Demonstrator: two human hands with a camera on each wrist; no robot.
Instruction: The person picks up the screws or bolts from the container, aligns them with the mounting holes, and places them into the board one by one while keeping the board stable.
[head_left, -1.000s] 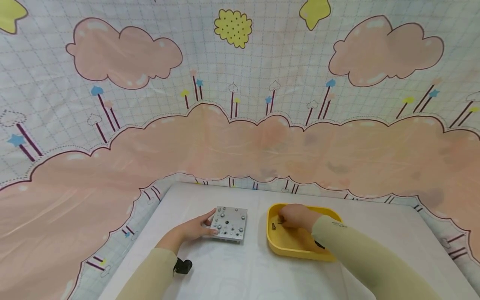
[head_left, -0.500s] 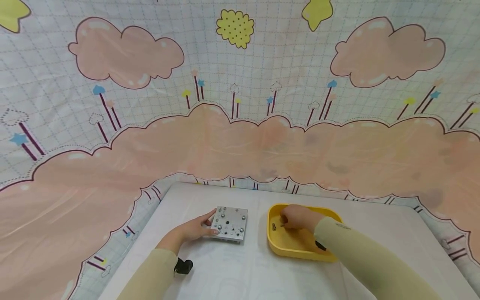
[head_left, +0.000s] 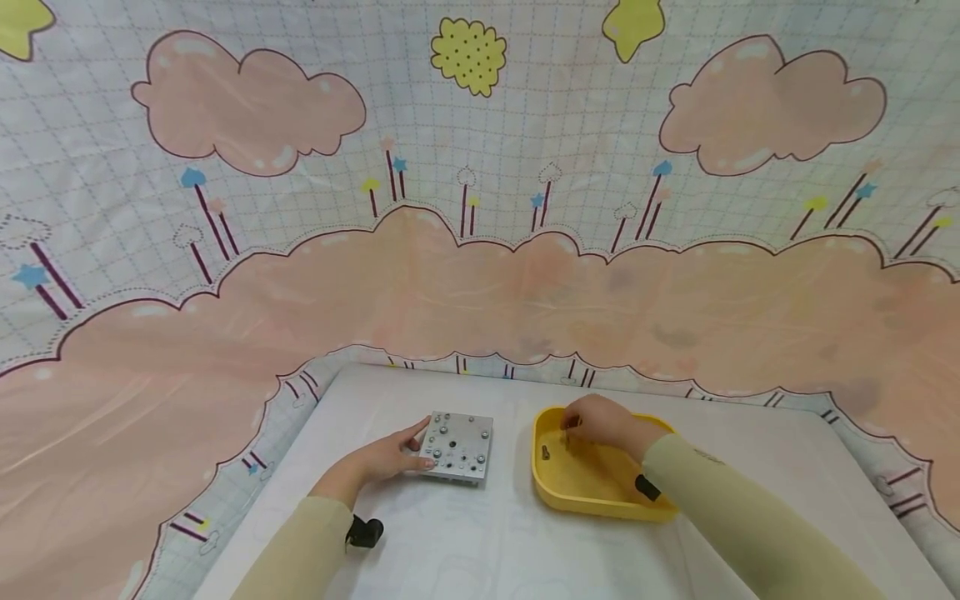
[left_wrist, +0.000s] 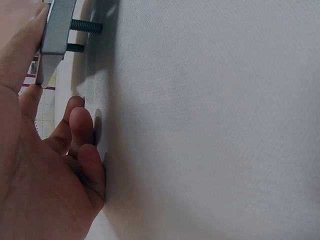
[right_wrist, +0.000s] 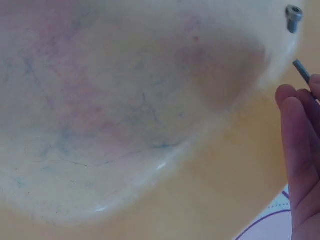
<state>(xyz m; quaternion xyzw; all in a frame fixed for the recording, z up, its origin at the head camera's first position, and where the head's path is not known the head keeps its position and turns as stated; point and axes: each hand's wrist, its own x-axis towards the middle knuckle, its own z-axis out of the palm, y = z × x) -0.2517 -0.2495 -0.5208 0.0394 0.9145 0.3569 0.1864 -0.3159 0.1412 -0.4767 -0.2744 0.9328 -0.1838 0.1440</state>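
Note:
My left hand [head_left: 381,461] grips the left edge of a square metal plate [head_left: 467,435] between thumb and forefinger. Bolts and holes dot the top of this plate. In the left wrist view, threaded bolt ends [left_wrist: 87,26] stick out from its underside, and the other fingers are bent beneath. Over the far left part of a yellow tray [head_left: 600,506], my right hand [head_left: 600,421] pinches a thin screw [right_wrist: 301,72]; the fingers hide its head. A thicker socket-head screw [right_wrist: 294,19] lies in the tray near the fingertips.
A white cloth [head_left: 420,550] covers the table. Behind it hangs a patterned curtain [head_left: 480,292] with clouds. Black wrist cameras sit on the left wrist [head_left: 365,532] and right wrist [head_left: 647,487]. The tray stands to the right of the plate.
My right hand has risen a little from the tray floor with the thin screw between its fingers. The left hand and the plate have stayed put.

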